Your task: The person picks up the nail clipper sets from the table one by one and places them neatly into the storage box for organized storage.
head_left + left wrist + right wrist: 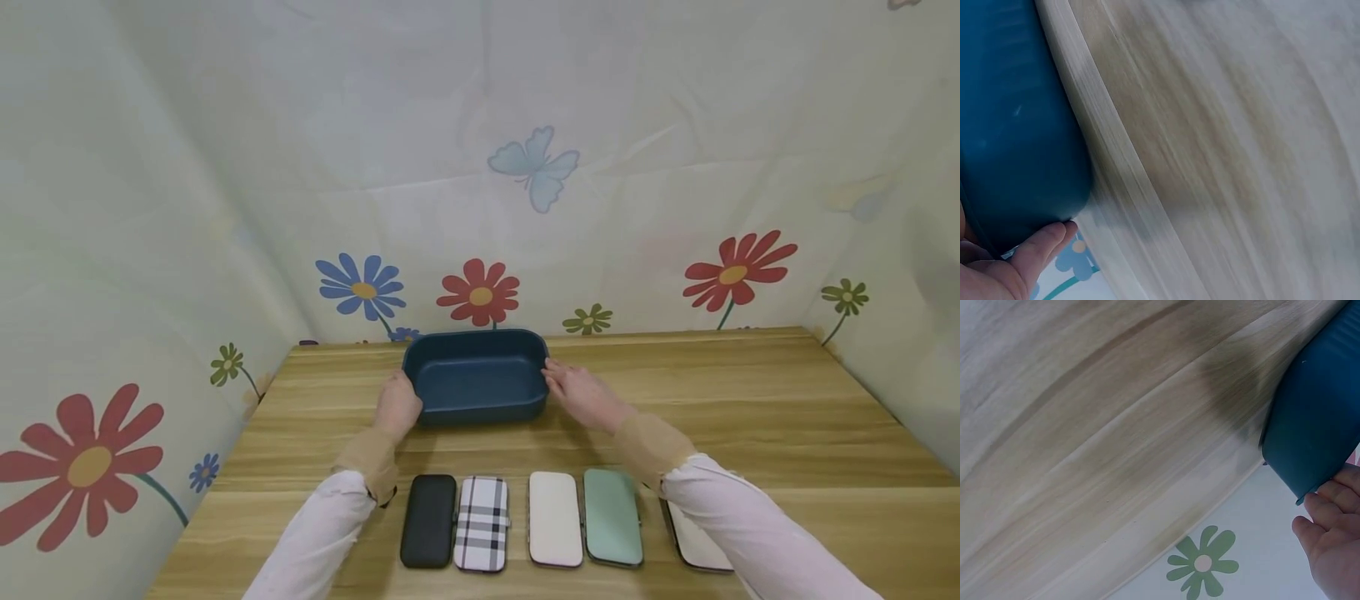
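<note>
A dark blue rectangular basin (480,415) with rounded corners stands at the back of the wooden table, its inside bare. My left hand (397,406) grips its left end. At the opposite end, my right hand (585,396) holds the rim with its fingers. The left wrist view has the basin's smooth outer wall (1029,144) with fingers (1038,247) at its edge. In the right wrist view, curled fingers (1332,500) meet the rim of the blue wall (1313,419).
Nearer me lies a row of flat cases: black (428,522), plaid (481,525), cream (554,518) and green (613,517). Another cream case (697,546) is partly hidden under my right sleeve. Behind the table (750,400) hangs a flowered cloth (637,208).
</note>
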Motion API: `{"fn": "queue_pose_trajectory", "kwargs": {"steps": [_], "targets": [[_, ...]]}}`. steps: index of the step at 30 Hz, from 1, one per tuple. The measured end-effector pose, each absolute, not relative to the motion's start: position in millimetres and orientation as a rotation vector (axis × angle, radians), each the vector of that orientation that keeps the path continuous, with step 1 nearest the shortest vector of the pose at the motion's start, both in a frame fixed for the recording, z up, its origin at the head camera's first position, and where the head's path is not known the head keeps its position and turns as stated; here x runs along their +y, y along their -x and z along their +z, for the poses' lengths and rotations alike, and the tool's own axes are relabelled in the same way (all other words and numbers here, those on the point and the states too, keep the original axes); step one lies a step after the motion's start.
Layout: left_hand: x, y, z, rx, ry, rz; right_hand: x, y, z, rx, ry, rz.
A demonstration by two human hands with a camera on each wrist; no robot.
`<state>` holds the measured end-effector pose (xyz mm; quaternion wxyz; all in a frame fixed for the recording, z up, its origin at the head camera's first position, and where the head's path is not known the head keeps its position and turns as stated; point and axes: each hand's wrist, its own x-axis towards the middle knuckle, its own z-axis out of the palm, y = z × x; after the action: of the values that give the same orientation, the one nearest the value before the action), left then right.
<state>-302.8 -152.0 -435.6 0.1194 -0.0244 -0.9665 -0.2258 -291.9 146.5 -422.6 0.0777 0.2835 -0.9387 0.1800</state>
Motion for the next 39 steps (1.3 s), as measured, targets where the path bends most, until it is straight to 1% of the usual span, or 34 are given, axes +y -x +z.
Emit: {"fn": "queue_pose_trajectory", "kwargs": {"steps": [5,8,11,15,18,24,31,34,39], "targets": [[-147.2,301.6,-433.2,-2.836,0.054,-0.7,149.7,288.8,-421.3,-2.794,-0.849,0.569],[-148.5,310.8,-444.4,-2.824,0.061,-0.703,152.0,287.6,-421.2,-2.783,-0.846,0.571],[-157.7,346.3,-492.5,-2.766,0.085,-0.621,154.3,285.5,-421.9,-2.784,-0.834,0.55],[-171.2,403.2,-567.8,-2.685,0.112,-0.502,156.4,282.2,-422.8,-2.8,-0.804,0.51],[-172.4,416.5,-586.7,-2.636,0.124,-0.465,155.9,280.6,-422.4,-2.793,-0.784,0.503],[-168.9,422.7,-594.7,-2.625,0.072,-0.397,148.2,284.7,-422.3,-2.711,-0.697,0.562],[-188.9,483.7,-668.0,-2.639,0.076,-0.347,139.4,300.7,-429.3,-2.762,-0.545,0.645],[-190.8,489.6,-672.4,-2.672,0.077,-0.404,138.0,306.4,-432.4,-2.78,-0.521,0.686],[-194.0,492.5,-669.0,-2.717,0.055,-0.461,135.1,312.8,-435.4,-2.843,-0.449,0.779]]}}
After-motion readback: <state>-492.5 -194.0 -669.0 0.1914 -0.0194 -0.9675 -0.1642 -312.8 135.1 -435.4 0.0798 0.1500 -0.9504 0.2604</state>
